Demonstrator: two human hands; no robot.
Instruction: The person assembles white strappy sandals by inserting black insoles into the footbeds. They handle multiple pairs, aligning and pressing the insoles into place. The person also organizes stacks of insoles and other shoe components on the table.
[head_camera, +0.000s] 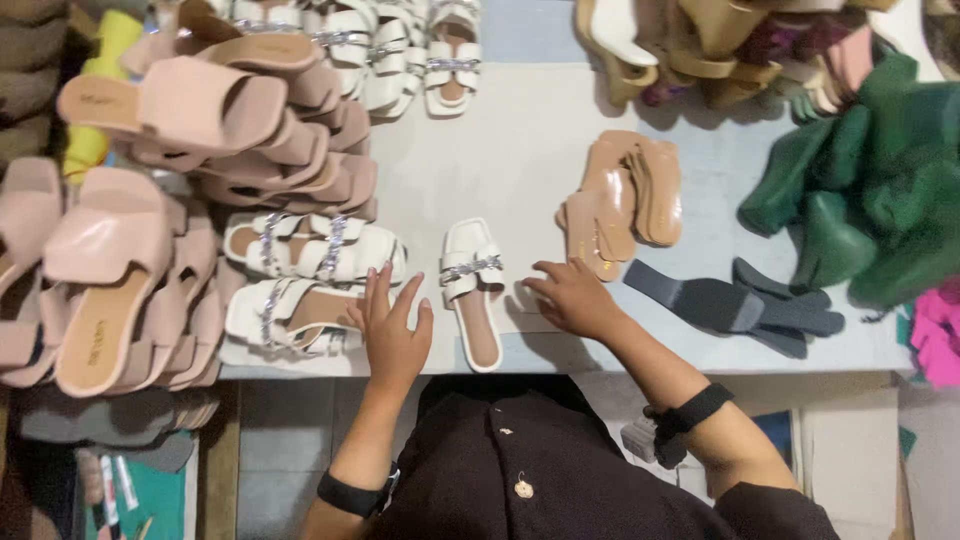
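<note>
Left hand: the left hand (392, 325) lies flat at the near table edge, fingers spread and holding nothing, its fingertips against the white strappy sandals (310, 280) stacked just to its left.
Right hand: the right hand (572, 297) rests palm down on the table, fingers loosely spread and pointing left, gripping nothing; whether the fingertips touch the lone sandal's edge cannot be told.
Lone sandal: a white sandal with a jewelled strap (473, 290) lies sole down between the two hands, toe away from the person, heel at the near edge.
Table: a pale work table (510, 150) carries everything.
Right of the hands: dark grey soles (740, 300) lie just beyond the right wrist; tan insoles (620, 200) are heaped just past the right hand.
Left side: pink block-strap sandals (150, 200) are piled high, well left of the left hand.
Far edge: more white jewelled sandals (400, 50) in a row, a mixed heap of beige sandals (700, 45), and green shoe parts (870, 180) at far right.
</note>
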